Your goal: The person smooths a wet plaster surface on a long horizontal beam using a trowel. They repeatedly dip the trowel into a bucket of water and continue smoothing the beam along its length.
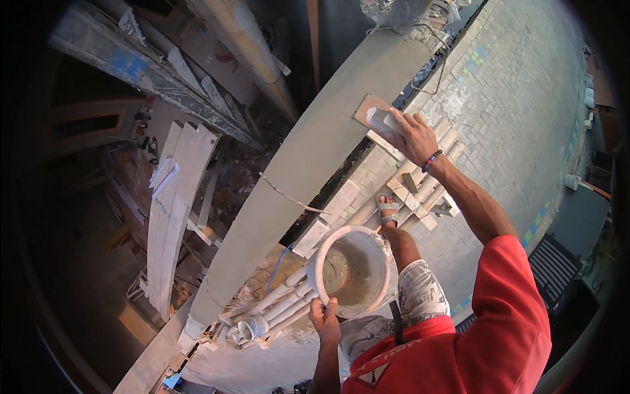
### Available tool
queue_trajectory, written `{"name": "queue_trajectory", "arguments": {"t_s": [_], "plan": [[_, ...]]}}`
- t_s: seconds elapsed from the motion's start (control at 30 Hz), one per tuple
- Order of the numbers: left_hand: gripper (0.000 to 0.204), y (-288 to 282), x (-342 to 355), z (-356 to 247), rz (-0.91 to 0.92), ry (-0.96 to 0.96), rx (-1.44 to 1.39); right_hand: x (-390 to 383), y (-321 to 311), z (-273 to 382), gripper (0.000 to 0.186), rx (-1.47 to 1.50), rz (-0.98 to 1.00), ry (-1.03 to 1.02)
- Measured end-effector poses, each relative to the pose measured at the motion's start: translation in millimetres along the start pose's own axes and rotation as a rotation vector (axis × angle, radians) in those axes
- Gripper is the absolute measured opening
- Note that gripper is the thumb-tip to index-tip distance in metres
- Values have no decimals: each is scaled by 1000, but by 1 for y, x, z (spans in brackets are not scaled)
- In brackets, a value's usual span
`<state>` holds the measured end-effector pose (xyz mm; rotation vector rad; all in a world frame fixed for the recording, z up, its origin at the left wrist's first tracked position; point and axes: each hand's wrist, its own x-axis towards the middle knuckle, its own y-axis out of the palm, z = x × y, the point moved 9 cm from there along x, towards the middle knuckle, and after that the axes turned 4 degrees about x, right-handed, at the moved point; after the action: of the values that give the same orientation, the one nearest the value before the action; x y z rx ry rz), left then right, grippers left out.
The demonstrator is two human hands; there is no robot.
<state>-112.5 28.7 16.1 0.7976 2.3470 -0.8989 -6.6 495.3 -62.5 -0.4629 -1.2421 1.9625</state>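
My right hand (415,139) grips a rectangular float (366,109) with a pale handle, held at the right edge of a long grey plastered beam (292,161) that runs diagonally across the view. Lower down, my left hand (323,315) is closed on the rim of a pale bucket (349,269), which has a little murky liquid at the bottom and is held in front of my legs. A crooked stick or cord (282,190) lies across the beam's middle. My sandalled foot (388,210) rests among boards and poles below the float.
Poles and boards (423,194) form scaffolding beside the beam, with a small bucket (252,327) lower left. Deep below at left are long planks (167,230), leaning beams (151,72) and debris. A paved ground (525,111) lies far down at right, with a dark slatted gate (552,261).
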Motion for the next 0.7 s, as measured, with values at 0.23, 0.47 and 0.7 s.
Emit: {"name": "queue_trajectory", "arguments": {"t_s": [0.23,0.47,0.7], "plan": [[23,10,2,8,42,39,-38,70,-28,-55,48,-68,-325,273],[15,3,-2,1,35,17,0,37,-36,-76,53,-17,-119,351],[14,13,0,6,3,20,6,55,-12,-32,53,-29,-123,100]]}}
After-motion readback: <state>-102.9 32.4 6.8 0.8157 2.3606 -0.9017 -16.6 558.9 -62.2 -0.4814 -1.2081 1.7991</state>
